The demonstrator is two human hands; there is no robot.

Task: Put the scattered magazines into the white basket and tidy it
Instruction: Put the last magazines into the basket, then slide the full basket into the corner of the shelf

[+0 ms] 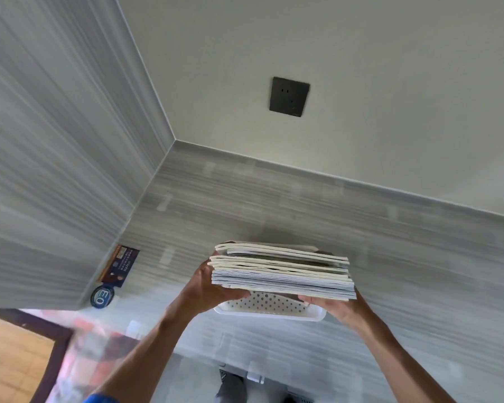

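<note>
Magazines (282,271), stacked too thickly to count, sit in one white basket (269,308) held up in the air by a person's two bare hands, page edges facing the camera. The stack rises well above the basket's perforated wall and hides most of it. The left hand (213,289) grips the stack's left end, thumb curled under the lowest magazines and against the basket; the other fingers are hidden behind the pile. The right hand (336,308) holds the right near corner from below, thumb pressed to the bottom of the stack, fingers out of sight beneath the basket. Behind the load, grey streaked tile runs along the far wall and the left wall, meeting in a corner. Above the tile the far wall is plain pale plaster with one dark socket plate (289,97). On the left wall are one dark rectangular label (120,266) and one round sticker (102,296) just below it. Brown flooring (12,362) shows at near left.
</note>
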